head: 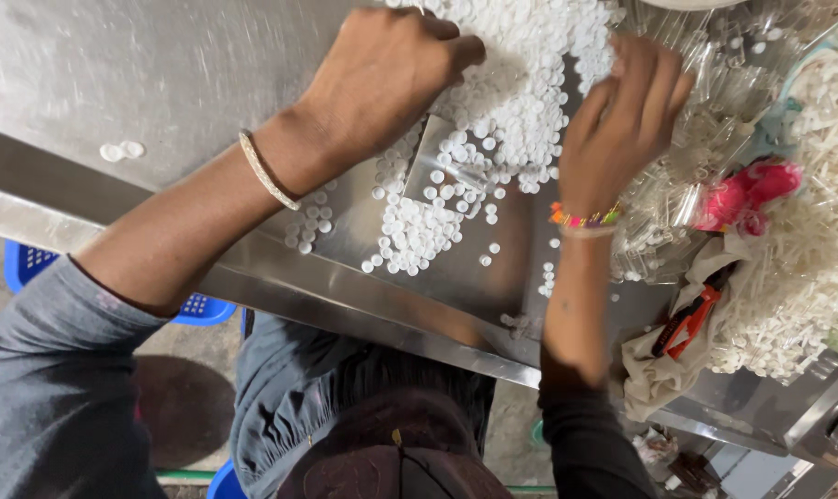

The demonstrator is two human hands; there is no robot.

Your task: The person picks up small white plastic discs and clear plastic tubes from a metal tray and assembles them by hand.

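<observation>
My left hand (386,69) rests knuckles-up on a heap of small white round caps (520,83) spread over a steel table (114,65); its fingers curl into the heap, and what they hold is hidden. A metal bangle circles that wrist. My right hand (622,115), with a coloured bead bracelet at the wrist, reaches between the caps and a pile of clear plastic pieces (705,139); its fingertips are bunched and blurred. A small clear plastic piece (433,166) lies among the caps below my left hand.
At the right lie a mound of white plastic parts (807,268), a pink cloth (747,194), a beige rag and red-handled pliers (687,319). Two stray caps (121,150) sit at the left. A blue stool (30,263) stands below the table edge.
</observation>
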